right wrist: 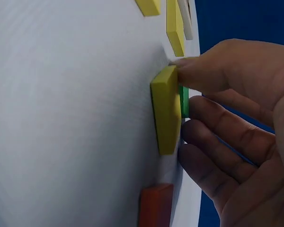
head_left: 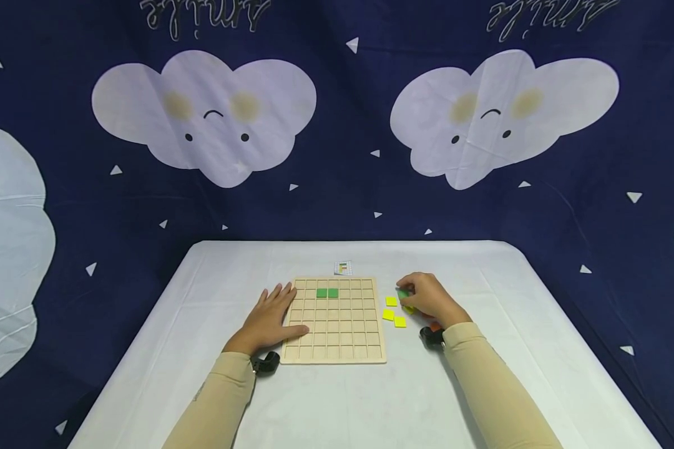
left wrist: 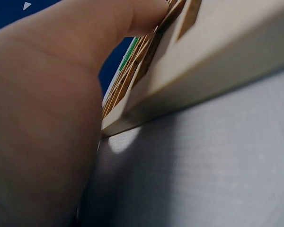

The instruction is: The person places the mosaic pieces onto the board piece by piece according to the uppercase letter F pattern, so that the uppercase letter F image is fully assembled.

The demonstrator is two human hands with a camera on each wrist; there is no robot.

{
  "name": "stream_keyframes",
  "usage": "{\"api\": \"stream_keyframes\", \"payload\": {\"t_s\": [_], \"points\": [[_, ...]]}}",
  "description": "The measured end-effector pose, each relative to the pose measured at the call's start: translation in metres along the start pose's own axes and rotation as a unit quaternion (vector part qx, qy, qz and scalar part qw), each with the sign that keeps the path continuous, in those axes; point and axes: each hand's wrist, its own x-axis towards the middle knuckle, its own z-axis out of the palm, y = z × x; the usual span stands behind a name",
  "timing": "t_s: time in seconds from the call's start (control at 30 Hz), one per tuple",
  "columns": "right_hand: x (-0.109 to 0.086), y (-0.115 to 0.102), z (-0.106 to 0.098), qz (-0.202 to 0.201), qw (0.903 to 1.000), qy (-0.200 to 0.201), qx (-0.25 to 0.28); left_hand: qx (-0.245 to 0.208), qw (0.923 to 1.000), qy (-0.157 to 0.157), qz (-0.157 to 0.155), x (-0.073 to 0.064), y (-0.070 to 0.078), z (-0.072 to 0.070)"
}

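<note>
Pinches a green tile (head_left: 402,293) in the right hand's (head_left: 431,298) bent fingers, beside yellow tiles (head_left: 389,315), presumably loose there for easy reach. Spreads the left hand (head_left: 268,318) across the wooden board's (head_left: 337,360) left edge, likely to steady it. Shows 2 seated green tiles (head_left: 322,293), then a card (head_left: 342,268) beyond, on the counter (head_left: 342,405).

Left hand (head_left: 268,320) splayed; right hand (head_left: 432,298) curled.

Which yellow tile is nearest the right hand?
The yellow tile partly hidden by the right hand; the other three lie in full view, farther left.
</note>
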Motion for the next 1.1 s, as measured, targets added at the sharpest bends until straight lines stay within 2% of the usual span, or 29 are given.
{"api": "stream_keyframes", "payload": {"t_s": [0.43,0.7,1.1], "points": [[-0.0039,0.0024,0.0011,-0.005,1.0000,0.005,0.001,0.001,1.0000,-0.006,-0.007,0.0012,-0.0009,0.0002],[-0.0074,0.0037,0.0031,-0.027,0.9995,0.015,-0.012,-0.009,0.9999,-0.006,-0.008,-0.0009,0.0008,-0.0015],[-0.0029,0.0002,0.0068,-0.032,0.9988,0.022,-0.029,-0.004,1.0000,0.001,-0.003,-0.0005,-0.0008,0.0009]]}}
